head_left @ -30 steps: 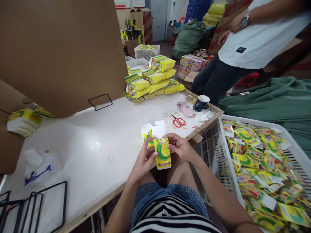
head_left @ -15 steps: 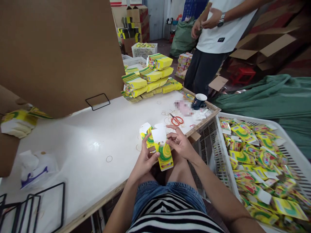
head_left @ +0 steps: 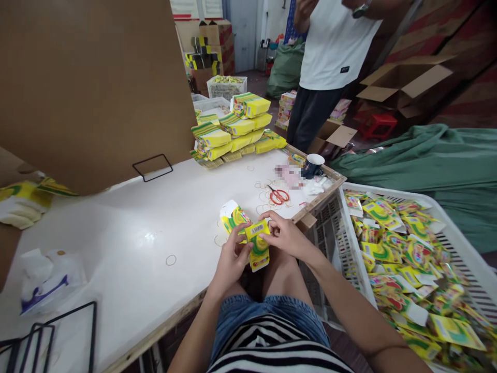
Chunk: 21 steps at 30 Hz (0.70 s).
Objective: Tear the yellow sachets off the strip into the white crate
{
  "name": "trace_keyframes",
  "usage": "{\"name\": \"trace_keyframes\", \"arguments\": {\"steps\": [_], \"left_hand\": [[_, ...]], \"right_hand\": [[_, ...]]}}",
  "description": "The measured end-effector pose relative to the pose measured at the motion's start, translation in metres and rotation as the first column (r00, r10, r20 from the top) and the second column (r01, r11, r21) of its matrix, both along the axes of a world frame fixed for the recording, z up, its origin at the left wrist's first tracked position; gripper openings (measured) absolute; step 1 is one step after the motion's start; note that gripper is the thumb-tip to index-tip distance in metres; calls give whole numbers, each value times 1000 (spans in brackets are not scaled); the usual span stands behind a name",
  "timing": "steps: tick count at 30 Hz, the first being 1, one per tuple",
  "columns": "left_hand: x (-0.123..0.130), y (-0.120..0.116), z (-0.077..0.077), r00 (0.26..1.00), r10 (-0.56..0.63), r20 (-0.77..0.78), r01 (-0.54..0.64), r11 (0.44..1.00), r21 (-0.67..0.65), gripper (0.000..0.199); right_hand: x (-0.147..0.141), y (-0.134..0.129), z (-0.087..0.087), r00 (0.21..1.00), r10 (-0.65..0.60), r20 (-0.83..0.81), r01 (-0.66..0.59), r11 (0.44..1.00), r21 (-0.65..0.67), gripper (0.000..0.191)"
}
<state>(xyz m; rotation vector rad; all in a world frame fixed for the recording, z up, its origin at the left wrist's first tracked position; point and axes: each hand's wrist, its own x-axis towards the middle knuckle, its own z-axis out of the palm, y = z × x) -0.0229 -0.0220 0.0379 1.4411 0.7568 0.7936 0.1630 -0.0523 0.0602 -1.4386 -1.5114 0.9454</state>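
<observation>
A small yellow and green printed carton (head_left: 259, 253) is held over my lap at the table's edge. My left hand (head_left: 234, 255) grips its left side between thumb and fingers. At the top, my right hand (head_left: 282, 235) pinches the end flap, which is folded over and shows a barcode. Just behind my left fingers, another yellow carton (head_left: 232, 215) lies on the white table (head_left: 128, 264), its white end flap raised. Red-handled scissors (head_left: 278, 196) rest beyond my right hand among loose rubber bands.
Stacked bundles of flat yellow cartons (head_left: 233, 129) stand at the table's back. A dark mug (head_left: 311, 167) sits near the right corner. On my right, a white basket (head_left: 438, 199) holds many filled cartons. Black wire frames (head_left: 93, 331) and a tissue pack (head_left: 50, 282) lie left. A person (head_left: 330, 52) stands beyond.
The carton's white top flap has been folded down, so its barcode side now shows. My right hand has moved in close to the fold. The standing person's hands have risen.
</observation>
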Motion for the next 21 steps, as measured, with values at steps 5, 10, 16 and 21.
{"name": "trace_keyframes", "arguments": {"steps": [5, 10, 16, 21], "left_hand": [[2, -1, 0, 998, -17, 56, 19, 999, -44, 41], [5, -1, 1, 1000, 2, 19, -2, 1000, -6, 40], [4, 3, 8, 995, 2, 103, 4, 998, -60, 41], [26, -5, -2, 985, -104, 140, 110, 993, -33, 38]], "right_hand": [[-6, 3, -1, 980, -80, 182, 73, 996, 46, 30], [-12, 3, -4, 959, -114, 261, 108, 993, 39, 33], [-3, 0, -7, 993, -80, 92, 66, 988, 137, 20], [12, -19, -14, 977, -175, -121, 192, 970, 150, 23]]}}
